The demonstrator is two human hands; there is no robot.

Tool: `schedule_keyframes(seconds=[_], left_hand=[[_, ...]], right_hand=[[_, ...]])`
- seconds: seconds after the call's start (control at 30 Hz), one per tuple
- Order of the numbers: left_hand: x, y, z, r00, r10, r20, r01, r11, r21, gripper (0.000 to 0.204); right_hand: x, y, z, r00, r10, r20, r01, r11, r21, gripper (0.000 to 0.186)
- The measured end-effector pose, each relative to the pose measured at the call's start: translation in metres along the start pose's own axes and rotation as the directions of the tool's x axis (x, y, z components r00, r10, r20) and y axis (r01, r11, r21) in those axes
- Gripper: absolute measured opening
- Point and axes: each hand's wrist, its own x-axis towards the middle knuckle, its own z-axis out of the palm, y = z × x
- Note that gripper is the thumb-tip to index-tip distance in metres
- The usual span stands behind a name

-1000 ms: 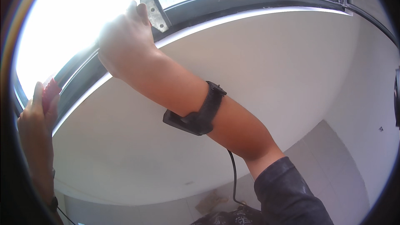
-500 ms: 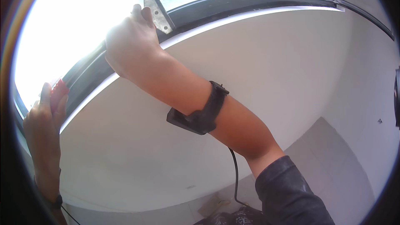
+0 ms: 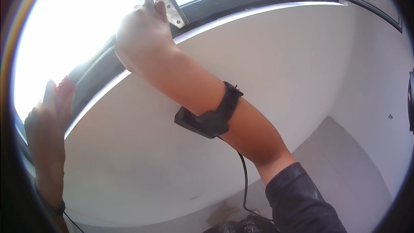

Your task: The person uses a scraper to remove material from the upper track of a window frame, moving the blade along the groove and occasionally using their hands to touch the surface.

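Note:
My right hand [image 3: 146,32] is closed around a flat metal plate with several round holes [image 3: 171,7], its grip partly hidden behind the hand. The plate's wide edge lies against the dark window frame [image 3: 224,9]. At far left, my left hand [image 3: 47,121] is closed on a small red piece [image 3: 66,87], whose kind I cannot make out. That hand is beside the lower-left stretch of the frame. Strong glare washes out the glass near both hands.
A pale wall [image 3: 258,56] curves below the window. A black strapped device [image 3: 207,118] sits on my right forearm, and its cable [image 3: 246,181] hangs down. Grey floor [image 3: 345,159] shows at lower right. A brownish object [image 3: 222,212] lies at the bottom.
My right hand has slid a little to the right along the frame with the metal plate. My left hand and the red piece have shifted slightly up and right. The view has moved slightly.

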Motion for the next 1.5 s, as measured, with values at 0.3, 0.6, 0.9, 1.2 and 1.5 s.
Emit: schedule_keyframes(seconds=[0.3, 0.6, 0.9, 1.2, 1.5], left_hand=[[0.013, 0.002, 0.005, 0.990, 0.127, -0.055, -0.125, 0.991, 0.037, 0.029], [-0.011, 0.024, 0.026, 0.973, -0.210, 0.099, 0.225, 0.956, -0.186, 0.030], [-0.087, 0.166, 0.052, 0.932, 0.091, 0.352, 0.213, 0.648, -0.731, 0.027], [0.071, 0.260, 0.067, 0.980, 0.126, -0.153, -0.197, 0.534, -0.823, 0.026], [0.351, 0.314, 0.106, 0.824, 0.531, -0.197, -0.508, 0.538, -0.673, 0.011]], right_hand=[[0.003, 0.006, 0.012, 0.989, 0.007, -0.148, -0.025, 0.992, -0.122, 0.012], [-0.005, 0.022, 0.041, 0.839, -0.142, -0.525, 0.185, 0.982, 0.030, 0.010], [-0.166, 0.088, 0.037, 0.906, -0.224, -0.359, 0.226, 0.973, -0.036, 0.023], [-0.395, 0.290, 0.006, 0.928, 0.297, 0.225, -0.262, 0.949, -0.173, 0.028], [-0.641, 0.342, -0.003, 0.388, 0.721, 0.574, -0.408, 0.693, -0.595, 0.020]])
